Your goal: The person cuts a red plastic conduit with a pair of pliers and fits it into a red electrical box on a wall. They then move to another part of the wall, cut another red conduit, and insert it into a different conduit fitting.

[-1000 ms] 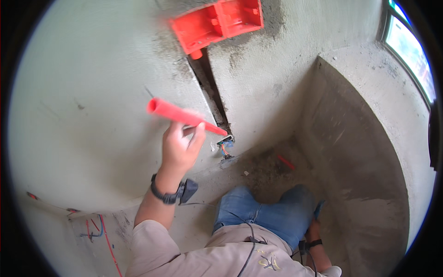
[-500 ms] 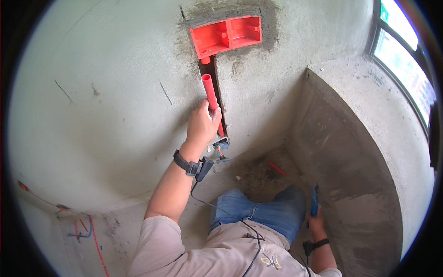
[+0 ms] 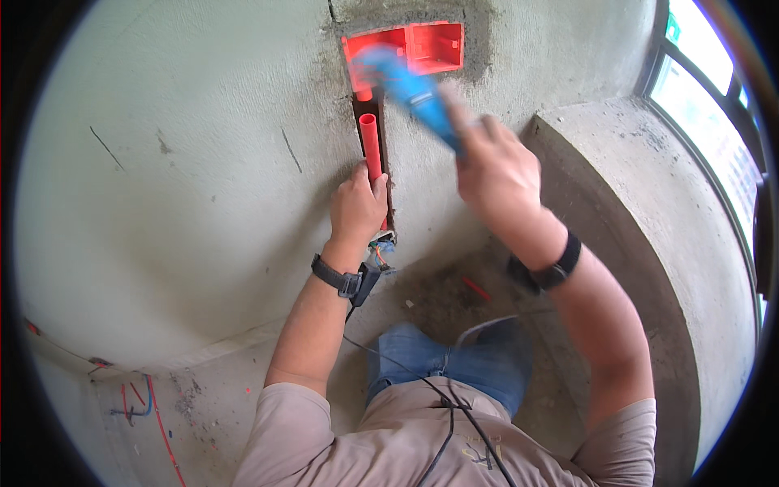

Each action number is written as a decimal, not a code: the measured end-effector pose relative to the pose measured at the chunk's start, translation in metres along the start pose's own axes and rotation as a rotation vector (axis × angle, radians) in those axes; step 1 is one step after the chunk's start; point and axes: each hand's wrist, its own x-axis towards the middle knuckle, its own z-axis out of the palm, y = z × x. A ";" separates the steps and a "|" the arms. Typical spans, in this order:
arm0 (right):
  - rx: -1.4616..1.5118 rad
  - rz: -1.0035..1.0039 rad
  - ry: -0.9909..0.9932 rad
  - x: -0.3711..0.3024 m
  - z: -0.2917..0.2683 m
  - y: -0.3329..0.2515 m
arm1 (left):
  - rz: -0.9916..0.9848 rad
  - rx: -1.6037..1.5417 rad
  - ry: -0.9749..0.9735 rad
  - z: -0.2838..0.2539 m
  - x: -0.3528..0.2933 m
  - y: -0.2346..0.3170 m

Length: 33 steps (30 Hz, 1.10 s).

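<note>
My left hand (image 3: pixel 357 203) is closed round a red plastic conduit pipe (image 3: pixel 369 138), which stands nearly upright in a groove cut in the wall. The pipe's open top sits just below a short red stub (image 3: pixel 364 95) under a double red wall box (image 3: pixel 438 47). My right hand (image 3: pixel 499 166) grips a blue tool that looks like a pipe cutter (image 3: pixel 426 101). Motion smears it, and its head covers part of the left box compartment. Below my left hand, coloured wires (image 3: pixel 381 256) come out at the groove's lower end.
At right a concrete ledge (image 3: pixel 600 134) runs beneath a window (image 3: pixel 702 89). A short red pipe piece (image 3: pixel 476 289) lies on the floor ahead of my knees. Red and blue conduits (image 3: pixel 150 406) run along the floor at left. Black cables (image 3: pixel 446 406) hang over my shirt.
My right hand has come up from beside my right leg, bringing the blue pipe cutter in front of the wall box. My left hand still holds the pipe, which has shifted slightly.
</note>
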 end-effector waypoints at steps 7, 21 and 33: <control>0.251 -0.005 0.262 0.020 0.005 -0.011 | -0.007 -0.011 0.021 -0.001 -0.005 -0.007; 1.240 0.850 -0.323 -0.129 0.078 -0.016 | 0.277 0.169 0.316 -0.002 0.013 -0.005; 1.195 1.906 -0.612 -0.339 0.307 -0.021 | 0.243 0.235 0.368 -0.034 0.038 -0.012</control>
